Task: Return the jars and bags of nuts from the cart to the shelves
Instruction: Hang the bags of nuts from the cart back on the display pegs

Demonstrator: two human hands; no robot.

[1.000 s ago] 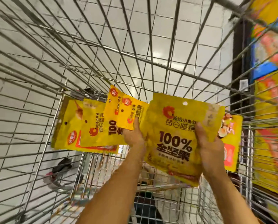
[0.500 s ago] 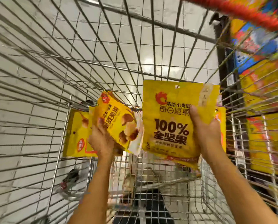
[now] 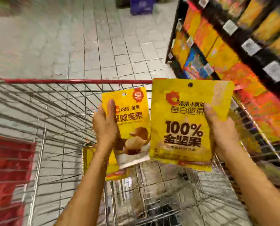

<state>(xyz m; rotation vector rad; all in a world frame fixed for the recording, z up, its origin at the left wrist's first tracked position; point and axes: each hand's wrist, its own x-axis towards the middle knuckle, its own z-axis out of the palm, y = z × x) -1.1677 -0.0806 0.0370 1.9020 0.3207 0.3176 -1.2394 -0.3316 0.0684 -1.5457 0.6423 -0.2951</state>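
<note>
My right hand [image 3: 220, 128] grips a large yellow bag of nuts [image 3: 183, 115] printed "100%", held upright above the wire cart [image 3: 54, 111]. My left hand [image 3: 106, 126] grips a smaller yellow nut bag [image 3: 132, 118] showing pictured nuts, just left of the large one and touching its edge. Another yellow bag [image 3: 113, 170] lies lower in the cart, partly hidden behind my left forearm. The shelves [image 3: 233, 46] rise at the right, packed with yellow and orange packages.
The cart's red front rim [image 3: 71, 81] crosses the view ahead of the bags. A red panel [image 3: 9, 168] sits at the lower left. Grey tiled floor [image 3: 87, 46] stretches ahead, with a dark blue object [image 3: 141, 5] far up the aisle.
Both hands have lifted their bags up out of the cart basket, and the view has swung upward to show the aisle and shelves. My left hand holds a single bag upright.
</note>
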